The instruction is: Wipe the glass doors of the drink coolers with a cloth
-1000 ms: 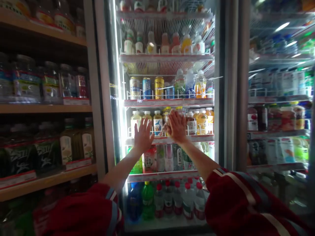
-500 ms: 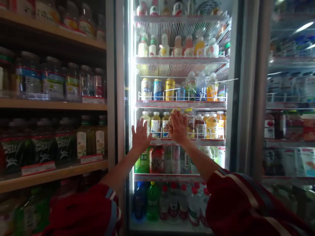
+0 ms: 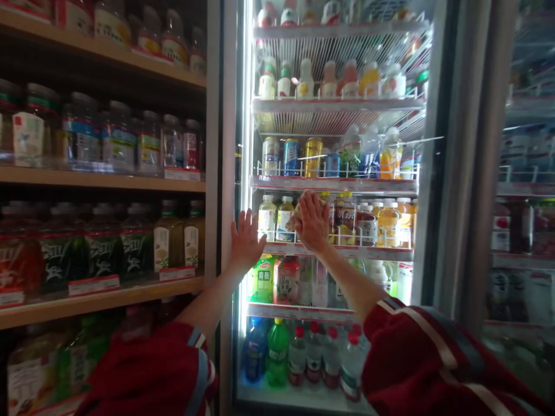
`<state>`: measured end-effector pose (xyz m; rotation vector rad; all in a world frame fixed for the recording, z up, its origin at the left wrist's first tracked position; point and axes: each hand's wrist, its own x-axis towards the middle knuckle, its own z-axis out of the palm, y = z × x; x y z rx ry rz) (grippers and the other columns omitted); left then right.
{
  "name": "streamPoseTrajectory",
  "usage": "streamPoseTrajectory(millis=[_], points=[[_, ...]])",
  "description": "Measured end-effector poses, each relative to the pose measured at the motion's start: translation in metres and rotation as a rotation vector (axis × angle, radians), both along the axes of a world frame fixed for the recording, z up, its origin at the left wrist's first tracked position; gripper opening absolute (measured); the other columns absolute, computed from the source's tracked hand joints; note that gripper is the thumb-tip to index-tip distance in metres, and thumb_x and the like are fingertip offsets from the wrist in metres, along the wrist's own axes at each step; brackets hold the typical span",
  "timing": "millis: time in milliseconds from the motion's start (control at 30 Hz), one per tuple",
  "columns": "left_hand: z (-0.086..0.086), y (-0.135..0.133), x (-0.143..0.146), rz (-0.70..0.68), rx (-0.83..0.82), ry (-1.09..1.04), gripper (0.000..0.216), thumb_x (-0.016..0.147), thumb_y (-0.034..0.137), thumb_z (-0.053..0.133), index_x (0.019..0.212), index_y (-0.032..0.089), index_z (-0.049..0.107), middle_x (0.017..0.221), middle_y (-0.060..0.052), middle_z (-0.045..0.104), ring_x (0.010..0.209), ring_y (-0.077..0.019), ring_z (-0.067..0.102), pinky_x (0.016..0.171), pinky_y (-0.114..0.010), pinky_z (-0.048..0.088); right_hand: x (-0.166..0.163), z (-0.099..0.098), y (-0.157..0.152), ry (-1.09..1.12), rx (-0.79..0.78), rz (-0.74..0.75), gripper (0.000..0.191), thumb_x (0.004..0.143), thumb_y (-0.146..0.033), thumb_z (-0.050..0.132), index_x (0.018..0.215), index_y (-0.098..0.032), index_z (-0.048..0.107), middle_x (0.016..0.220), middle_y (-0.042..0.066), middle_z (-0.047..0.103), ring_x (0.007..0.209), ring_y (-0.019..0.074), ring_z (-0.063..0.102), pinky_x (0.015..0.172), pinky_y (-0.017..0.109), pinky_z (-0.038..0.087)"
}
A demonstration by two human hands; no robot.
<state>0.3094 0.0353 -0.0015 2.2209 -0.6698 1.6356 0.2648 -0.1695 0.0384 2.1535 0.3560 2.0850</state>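
My left hand [image 3: 248, 241] is spread with its palm toward the glass door [image 3: 281, 271] of a lit drinks fridge, near the door's left edge. Under my right hand [image 3: 314, 222] is a pale, crumpled cloth [image 3: 298, 218], pressed flat against the glass. The fingers lie stretched over the cloth, and most of it is hidden. Behind the glass, bottles with pale labels [image 3: 285, 218] stand between my hands. Bottles of dark tea [image 3: 346, 212] are just right of my right hand.
Wooden shelves [image 3: 104, 178] with several rows of bottles stand at the left. Inside the fridge, cans [image 3: 313, 157] and bottles fill wire racks, with red-capped bottles [image 3: 297, 355] at the bottom. A metal door frame [image 3: 470, 190] and another fridge are at the right.
The view has turned a little left, so the shelves and fridge appear further right. My right hand and the cloth have slid left across the glass. My left hand is also further left against the door.
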Motion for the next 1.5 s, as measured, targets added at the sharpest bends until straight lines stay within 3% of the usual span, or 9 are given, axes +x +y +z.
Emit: streamPoseTrajectory(millis=[133,267,367,533,833,900,1100,1367,1500], points=[[-0.004,0.002,0.000,-0.015,0.009,-0.014,0.061,0.088,0.032,0.042,0.144,0.016,0.023,0.152,-0.015,0.021,0.142,-0.0280,0.016,0.112,-0.056,0.015,0.007,-0.019,0.039,0.130,-0.191,0.020,0.052,0.090,-0.031,0.040,0.140,-0.017,0.036,0.147,0.010,0.036,0.141,0.0231,0.020,0.115,0.051,0.005],[-0.010,0.010,0.000,-0.001,0.002,-0.006,0.056,0.089,0.026,0.038,0.143,0.016,0.027,0.151,-0.014,0.024,0.142,-0.0261,0.016,0.113,-0.056,0.016,0.011,-0.032,0.059,0.169,-0.255,0.046,0.048,0.092,-0.034,0.037,0.136,-0.016,0.042,0.145,0.009,0.040,0.140,0.0229,0.023,0.115,0.050,0.005],[-0.012,0.017,0.000,0.013,0.002,0.015,0.055,0.088,0.025,0.038,0.142,0.014,0.030,0.151,-0.015,0.025,0.141,-0.0269,0.017,0.112,-0.056,0.017,0.009,-0.029,0.048,0.168,-0.243,0.045,0.048,0.091,-0.033,0.038,0.136,-0.016,0.042,0.146,0.008,0.039,0.140,0.0229,0.023,0.116,0.050,0.005],[-0.014,0.020,-0.001,-0.002,0.032,0.021,0.055,0.089,0.029,0.038,0.141,0.012,0.031,0.151,-0.017,0.024,0.141,-0.0282,0.017,0.112,-0.057,0.016,-0.004,-0.018,0.013,0.103,0.006,-0.007,0.056,0.088,-0.029,0.040,0.141,-0.014,0.034,0.150,0.011,0.031,0.142,0.0239,0.016,0.115,0.052,0.005],[-0.029,-0.016,-0.016,-0.049,0.173,-0.031,0.056,0.090,0.032,0.038,0.143,0.016,0.029,0.150,-0.013,0.028,0.141,-0.0255,0.017,0.114,-0.053,0.014,-0.004,-0.053,0.031,0.225,-0.212,0.011,0.050,0.089,-0.030,0.041,0.137,-0.016,0.040,0.146,0.010,0.038,0.141,0.0228,0.021,0.115,0.052,0.005],[-0.030,-0.015,-0.017,-0.034,0.166,-0.015,0.057,0.089,0.032,0.039,0.143,0.016,0.028,0.150,-0.013,0.026,0.141,-0.0259,0.016,0.114,-0.054,0.013,-0.006,-0.054,0.022,0.211,-0.195,0.008,0.052,0.089,-0.029,0.041,0.138,-0.016,0.039,0.147,0.010,0.037,0.141,0.0231,0.021,0.115,0.053,0.004],[-0.031,-0.012,-0.017,-0.015,0.170,0.024,0.059,0.087,0.029,0.044,0.143,0.016,0.028,0.151,-0.013,0.024,0.142,-0.0255,0.014,0.114,-0.053,0.014,-0.019,-0.049,-0.025,0.121,0.056,-0.034,0.061,0.088,-0.028,0.041,0.146,-0.019,0.024,0.149,0.008,0.032,0.142,0.0254,0.017,0.115,0.054,0.005],[-0.044,-0.058,-0.028,-0.094,0.220,-0.060,0.056,0.089,0.034,0.043,0.141,0.015,0.031,0.150,-0.013,0.029,0.142,-0.0242,0.014,0.115,-0.050,0.010,-0.025,-0.085,-0.022,0.171,-0.118,-0.019,0.053,0.088,-0.028,0.040,0.141,-0.017,0.035,0.145,0.009,0.039,0.142,0.0209,0.015,0.115,0.050,0.003],[-0.052,-0.070,-0.032,-0.112,0.240,-0.104,0.055,0.090,0.034,0.042,0.140,0.013,0.032,0.148,-0.015,0.032,0.142,-0.0246,0.015,0.115,-0.051,0.010,-0.030,-0.086,-0.046,0.094,-0.077,-0.048,0.052,0.089,-0.028,0.039,0.140,-0.016,0.036,0.144,0.010,0.041,0.142,0.0199,0.017,0.115,0.049,0.003]])
